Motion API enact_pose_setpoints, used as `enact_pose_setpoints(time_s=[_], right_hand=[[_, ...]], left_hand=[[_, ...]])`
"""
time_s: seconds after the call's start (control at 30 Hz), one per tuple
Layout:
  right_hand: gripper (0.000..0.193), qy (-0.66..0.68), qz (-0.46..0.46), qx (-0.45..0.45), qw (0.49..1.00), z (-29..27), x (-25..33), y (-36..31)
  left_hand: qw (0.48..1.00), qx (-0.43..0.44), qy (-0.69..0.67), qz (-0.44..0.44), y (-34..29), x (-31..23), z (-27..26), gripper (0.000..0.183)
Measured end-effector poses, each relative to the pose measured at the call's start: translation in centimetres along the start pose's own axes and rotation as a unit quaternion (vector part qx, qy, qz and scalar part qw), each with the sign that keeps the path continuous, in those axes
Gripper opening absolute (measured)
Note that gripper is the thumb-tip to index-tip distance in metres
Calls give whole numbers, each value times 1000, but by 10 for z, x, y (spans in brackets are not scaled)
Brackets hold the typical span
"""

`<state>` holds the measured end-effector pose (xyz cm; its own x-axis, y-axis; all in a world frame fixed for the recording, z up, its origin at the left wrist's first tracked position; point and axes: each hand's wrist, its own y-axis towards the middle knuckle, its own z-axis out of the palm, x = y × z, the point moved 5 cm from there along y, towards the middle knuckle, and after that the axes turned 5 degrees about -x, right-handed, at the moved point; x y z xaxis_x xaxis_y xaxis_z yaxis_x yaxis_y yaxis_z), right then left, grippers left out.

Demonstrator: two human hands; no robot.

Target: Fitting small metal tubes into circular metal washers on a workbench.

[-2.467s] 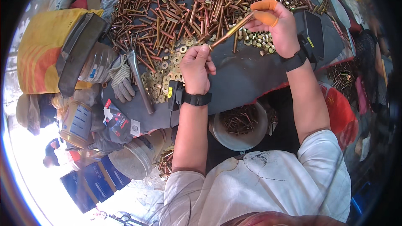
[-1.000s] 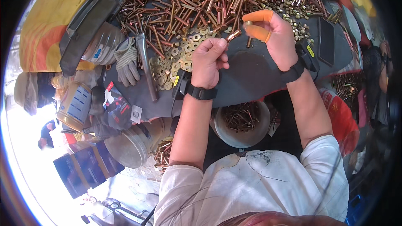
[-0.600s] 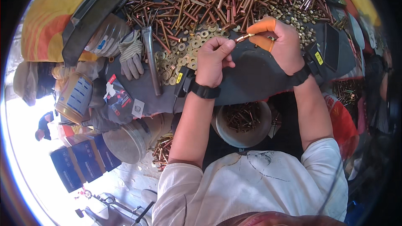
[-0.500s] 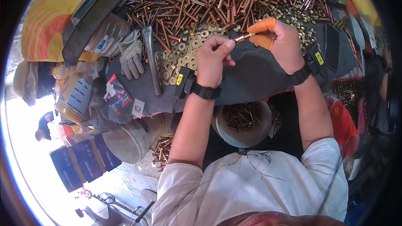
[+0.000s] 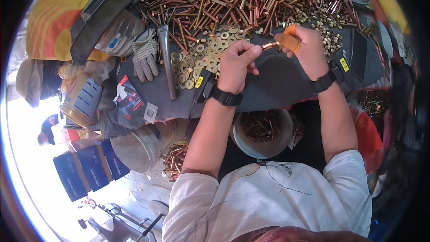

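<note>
A short brass-coloured bolt spans the gap between my two hands above the dark mat. My left hand pinches its left end between thumb and forefinger. Orange covers sit on the thumb and a finger of my right hand, which closes round the bolt's other end. Those fingertips hide part of it. Just beyond lie a big heap of long coppery bolts, flat washers by my left hand, and small nuts past my right.
A metal tube and a striped glove lie left of the washers. Under the table edge stands a bucket with bolts in it. Blue boxes are at lower left. A black tray lies at right.
Both hands have shifted slightly right in the picture, and so has the tabletop. The right fingers have curled further over the bolt's end; the left pinch stays on it.
</note>
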<state>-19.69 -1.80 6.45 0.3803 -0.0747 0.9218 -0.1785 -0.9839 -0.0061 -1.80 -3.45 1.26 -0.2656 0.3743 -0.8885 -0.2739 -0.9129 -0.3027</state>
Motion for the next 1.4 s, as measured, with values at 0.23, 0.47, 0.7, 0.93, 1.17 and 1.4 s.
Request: enact_pose_setpoints(time_s=[0.23, 0.47, 0.7, 0.93, 1.17, 1.4], right_hand=[[20, 60, -79, 49, 994, -1, -1, 3], [17, 114, -151, 11, 982, -3, 9, -2], [13, 105, -226, 13, 968, -7, 20, -4], [64, 294, -86, 53, 950, 17, 14, -6], [82, 371, -76, 130, 916, 4, -7, 4], [38, 217, -140, 84, 963, -7, 15, 1]], left_hand=[[1000, -1, -10, 1, 0, 0, 3, 13], [999, 15, -38, -4, 0, 2, 2, 12], [998, 36, -56, -7, 2, 5, 6, 11], [992, 71, -100, -10, -1, 2, 11, 15], [968, 150, -199, -15, -5, 1, 14, 22], [974, 181, -134, 20, -13, -12, 7, 22]])
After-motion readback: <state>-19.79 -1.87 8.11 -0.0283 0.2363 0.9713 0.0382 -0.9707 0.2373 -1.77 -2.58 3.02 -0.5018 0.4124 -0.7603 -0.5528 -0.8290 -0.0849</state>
